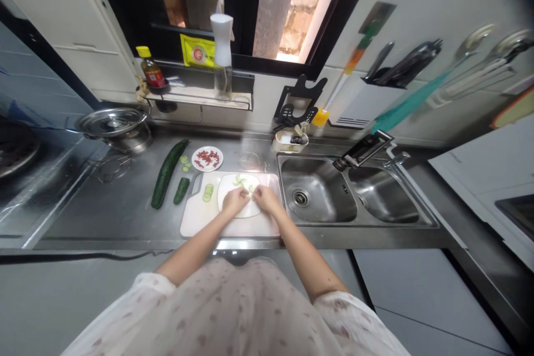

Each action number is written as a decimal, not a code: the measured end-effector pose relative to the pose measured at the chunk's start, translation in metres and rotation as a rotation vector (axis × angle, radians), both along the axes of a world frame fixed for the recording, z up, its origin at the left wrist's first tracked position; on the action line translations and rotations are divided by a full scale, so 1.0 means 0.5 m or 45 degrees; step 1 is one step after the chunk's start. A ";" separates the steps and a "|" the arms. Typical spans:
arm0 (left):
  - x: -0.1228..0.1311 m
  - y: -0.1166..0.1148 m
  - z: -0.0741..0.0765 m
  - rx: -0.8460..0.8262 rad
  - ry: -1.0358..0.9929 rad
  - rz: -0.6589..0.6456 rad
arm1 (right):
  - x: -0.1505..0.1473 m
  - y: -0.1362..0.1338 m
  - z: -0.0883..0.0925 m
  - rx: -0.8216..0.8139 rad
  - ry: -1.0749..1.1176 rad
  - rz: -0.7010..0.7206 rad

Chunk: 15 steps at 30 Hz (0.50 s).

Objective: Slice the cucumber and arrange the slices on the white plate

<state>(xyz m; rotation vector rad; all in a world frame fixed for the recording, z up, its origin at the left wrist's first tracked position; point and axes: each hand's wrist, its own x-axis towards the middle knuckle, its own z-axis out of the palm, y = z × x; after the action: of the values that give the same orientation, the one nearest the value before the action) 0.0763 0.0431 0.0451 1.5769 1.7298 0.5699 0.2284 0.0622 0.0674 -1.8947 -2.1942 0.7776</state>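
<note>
Over the white plate point(246, 213), my left hand point(235, 200) and my right hand point(266, 199) come close together, fingertips pinched on a small pale-green cucumber slice point(250, 196) that is mostly covered. Several cucumber slices point(239, 181) are laid out at the plate's far side. The plate rests on a white cutting board point(196, 222). Left of the plate, a short overlapping row of cucumber slices point(207, 192) lies on the board.
A long cucumber point(169, 175), a cut cucumber piece point(181, 191), loose slices point(184, 163) and a plate of diced red pieces point(207, 159) stand left and behind. Further left is a lidded steel pot point(120, 128). The double sink point(319, 192) lies right, beneath a black faucet point(362, 150).
</note>
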 end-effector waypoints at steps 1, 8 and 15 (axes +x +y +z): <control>0.003 0.004 0.002 -0.011 0.030 -0.005 | 0.000 0.005 0.002 -0.006 -0.033 0.002; 0.020 0.023 -0.001 -0.025 0.206 -0.038 | -0.003 0.030 0.006 -0.033 -0.235 0.041; 0.028 0.031 -0.008 -0.008 0.371 -0.090 | -0.013 0.038 0.005 -0.037 -0.324 0.079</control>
<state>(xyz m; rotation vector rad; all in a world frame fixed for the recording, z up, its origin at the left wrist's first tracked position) 0.0905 0.0586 0.0413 1.7793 1.8737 0.3104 0.2220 0.0812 0.0697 -2.0491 -2.4105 0.6094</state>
